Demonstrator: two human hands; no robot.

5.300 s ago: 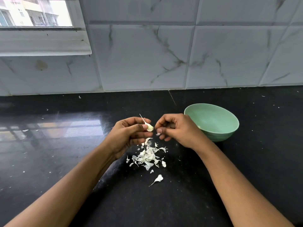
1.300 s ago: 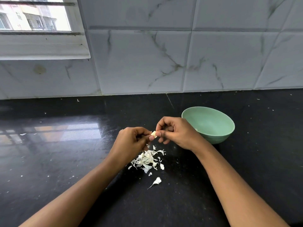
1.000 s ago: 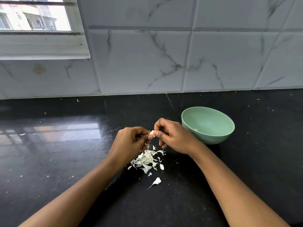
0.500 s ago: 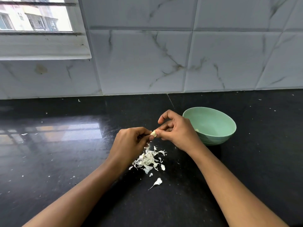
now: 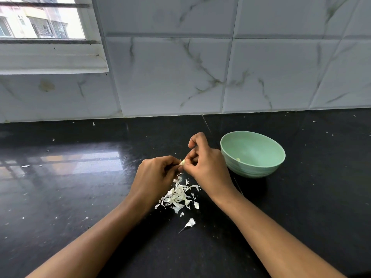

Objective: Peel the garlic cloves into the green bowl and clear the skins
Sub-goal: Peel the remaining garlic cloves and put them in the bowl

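View from head height down onto a glossy black countertop [image 5: 80,197] backed by a marbled white tile wall. At centre, two bare hands brought together, fingertips meeting over one small garlic clove [image 5: 182,162]. Left hand [image 5: 156,175] curled, thumb and forefinger pinching the clove from the left. Right hand [image 5: 206,167] pinching the clove's other side between thumb and fingertips, forefinger lifted and hooked above, clear of the clove. Clove held in the air above the counter and mostly hidden by the fingertips; only a pale sliver showing, so long axis and remaining skin impossible to tell. Directly beneath the hands, a loose heap of papery white skins [image 5: 178,195] on the counter, with one larger curl of skin [image 5: 189,222] lying apart, nearer the viewer. To the right, just beside the right hand's knuckles, the green bowl [image 5: 251,170], upright, with one pale peeled piece [image 5: 238,159] low against its inner wall. Key relation for the coming move: bowl on the right, close to the right hand and farther from the left, so probably a short carry rightward by the right hand once bare. Judged as mid-peel; skins not yet cleared.
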